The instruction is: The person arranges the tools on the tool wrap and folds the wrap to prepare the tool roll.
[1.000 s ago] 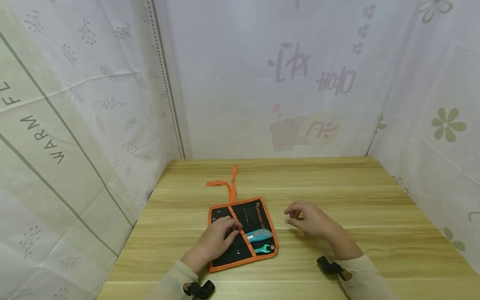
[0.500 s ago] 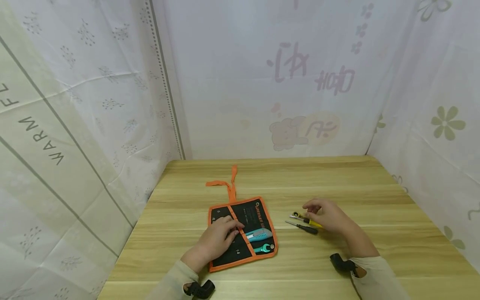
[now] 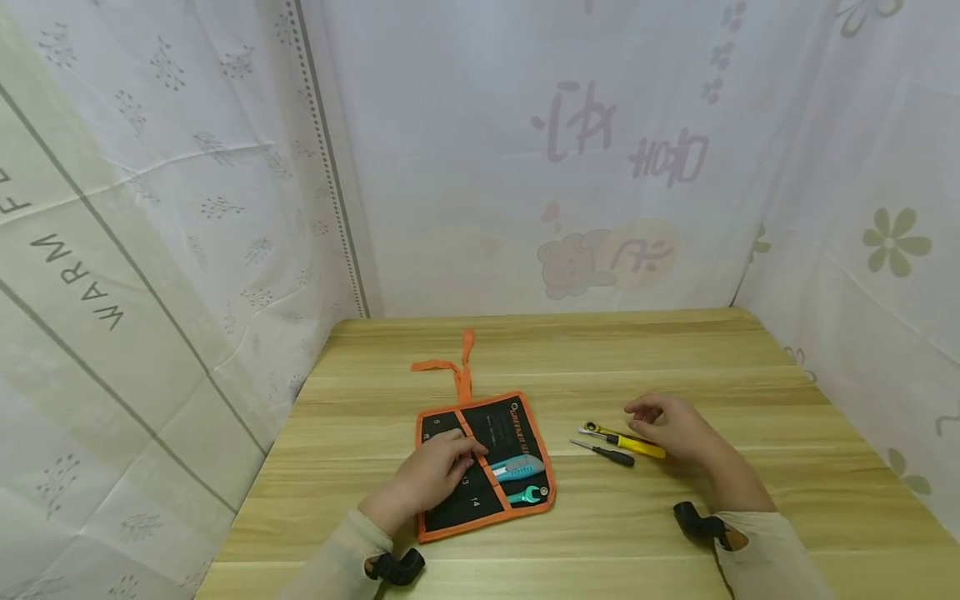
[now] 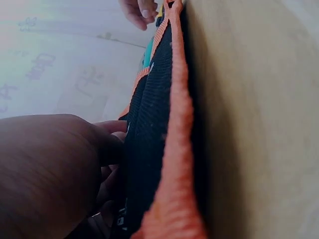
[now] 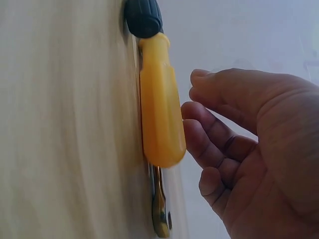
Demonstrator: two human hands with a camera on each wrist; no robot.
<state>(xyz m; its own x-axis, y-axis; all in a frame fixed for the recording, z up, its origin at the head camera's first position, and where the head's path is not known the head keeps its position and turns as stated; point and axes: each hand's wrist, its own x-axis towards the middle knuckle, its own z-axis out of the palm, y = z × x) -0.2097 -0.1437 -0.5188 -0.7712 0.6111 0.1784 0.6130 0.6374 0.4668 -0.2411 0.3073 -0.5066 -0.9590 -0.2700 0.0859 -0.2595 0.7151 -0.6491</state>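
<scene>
My left hand (image 3: 438, 468) rests on the black tool pouch (image 3: 487, 425) with orange trim, its fingers at the pocket's orange edge. Out of the pocket stick a teal utility knife (image 3: 517, 468) and a green open-end wrench (image 3: 528, 495). Just right of the pouch lie a yellow-handled screwdriver (image 3: 637, 445), a smaller black-handled screwdriver (image 3: 617, 456) and a metal ring-end wrench (image 3: 592, 427), the wrench partly under the yellow handle. Beside that handle, my right hand (image 3: 672, 427) holds nothing. The right wrist view shows its loosely curled fingers close to the yellow handle (image 5: 162, 109).
Orange tie straps (image 3: 463, 383) stretch from the pouch toward the back of the wooden table (image 3: 630, 358). Printed curtains (image 3: 465, 167) hang behind the table and on both sides. Each wrist wears a black camera mount (image 3: 697, 522).
My right hand has let go of the screwdrivers and wrench and drawn back to the right, uncovering them on the table. The left hand stays on the pouch.
</scene>
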